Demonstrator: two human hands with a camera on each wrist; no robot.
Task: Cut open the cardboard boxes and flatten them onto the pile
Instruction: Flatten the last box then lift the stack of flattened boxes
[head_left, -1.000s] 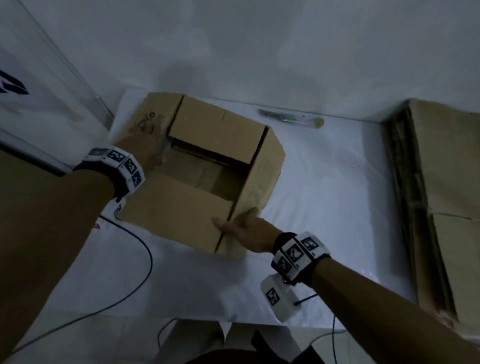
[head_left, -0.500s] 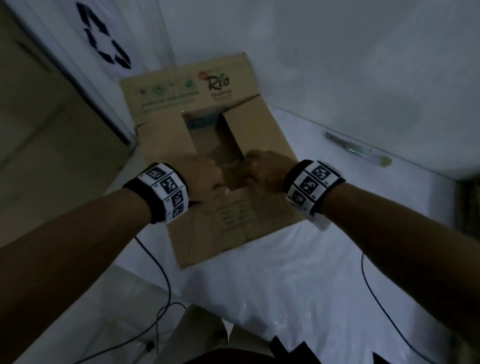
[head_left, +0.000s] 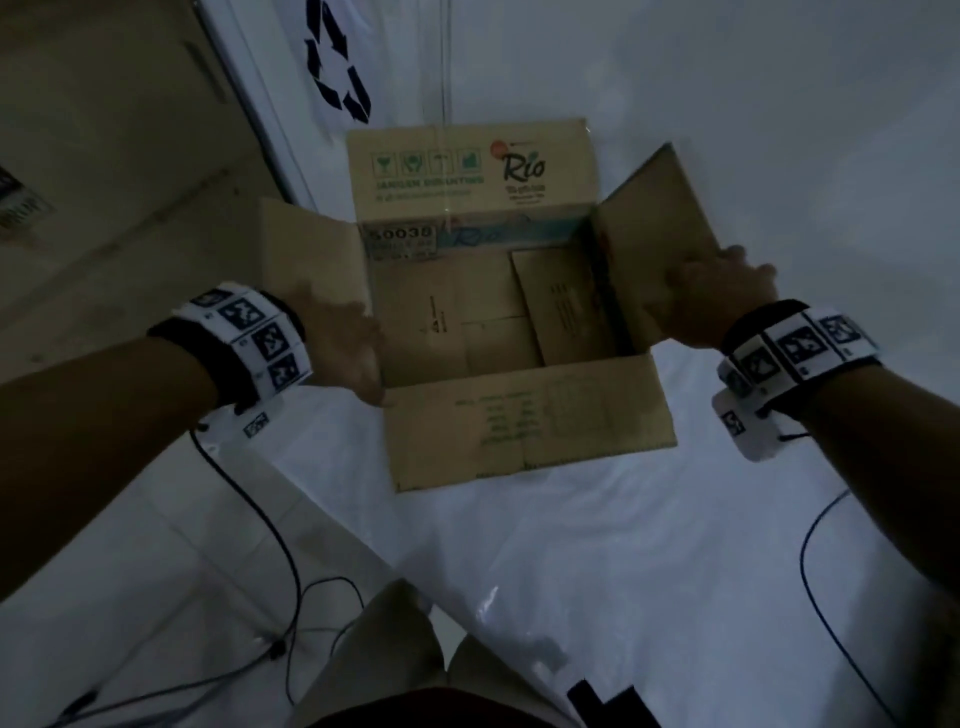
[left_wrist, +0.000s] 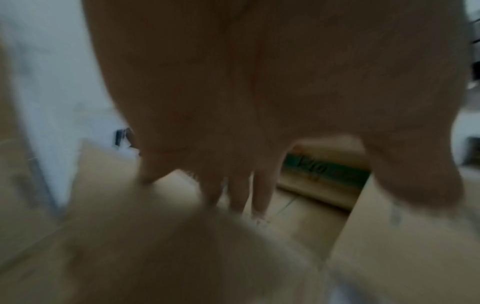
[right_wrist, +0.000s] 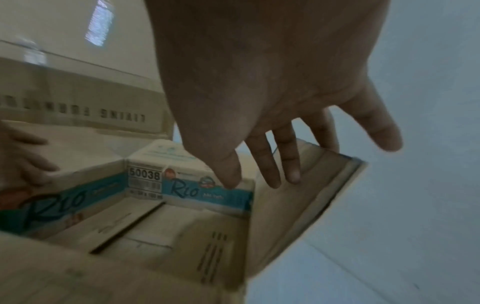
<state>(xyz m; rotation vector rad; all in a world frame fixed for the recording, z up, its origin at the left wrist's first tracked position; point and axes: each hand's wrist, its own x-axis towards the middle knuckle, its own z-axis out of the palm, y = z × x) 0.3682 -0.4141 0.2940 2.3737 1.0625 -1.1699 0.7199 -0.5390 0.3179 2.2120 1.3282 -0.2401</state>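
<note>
A brown cardboard box (head_left: 498, 322) printed "Rio" stands on the white sheet with its top open and all four flaps spread. My left hand (head_left: 345, 353) lies on the left flap (head_left: 311, 249) near the box's corner, and the blurred left wrist view shows its fingers (left_wrist: 233, 185) straight against the cardboard (left_wrist: 298, 216). My right hand (head_left: 711, 296) presses the right flap (head_left: 654, 228) outward. In the right wrist view its fingers (right_wrist: 275, 164) are straight and spread on the flap's inner face, above the box's inside (right_wrist: 145, 226). The bottom flaps inside lie closed.
The white sheet (head_left: 571, 571) covers the surface under and in front of the box. Black cables (head_left: 280, 561) trail on the left and a thin cable (head_left: 815, 545) on the right. A white panel with a recycling sign (head_left: 337, 67) stands behind the box.
Both hands were together at the middle of the box; they have moved apart and folded the left and right flaps outward, so the inside shows.
</note>
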